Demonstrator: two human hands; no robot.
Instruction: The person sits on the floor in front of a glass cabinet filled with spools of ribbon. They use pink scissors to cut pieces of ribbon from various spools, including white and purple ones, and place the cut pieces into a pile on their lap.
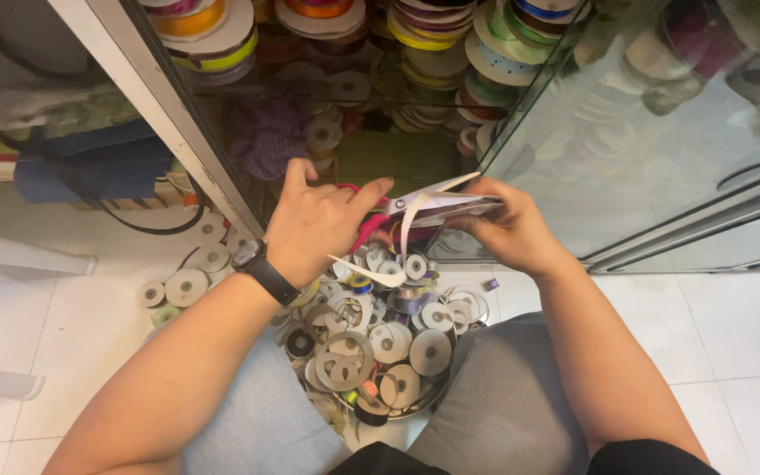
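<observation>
The left hand (pixel 318 220) is closed around the pink handles of a pair of scissors (pixel 415 207), thumb and fingers through the loops; the blades point to the right and stand open around a strip of white ribbon (pixel 408 224). The right hand (pixel 507 230) pinches the same ribbon at the blade tips, fingers curled shut on it. The ribbon runs up from the right hand, loops over the blades and hangs down, its loose end curling leftward just above the bowl. Both hands are held above the far rim of a round metal bowl (pixel 428 400), which sits on the white tiled floor (pixel 741 334) between the person's knees. The bowl is heaped with ribbon spools (pixel 389 343), mostly flat cardboard reels in white and grey, a few with coloured ribbon left on them. Further spools (pixel 185 286) lie loose on the floor near the left edge of the bowl, beside the left forearm, which carries a black wristwatch (pixel 261 268). Beyond the hands stands an open glass cabinet (pixel 644 167), its shelves (pixel 371 79) stacked with coloured ribbon rolls (pixel 485 44). A small purple item lies on the floor just right of the bowl; its kind cannot be told.
</observation>
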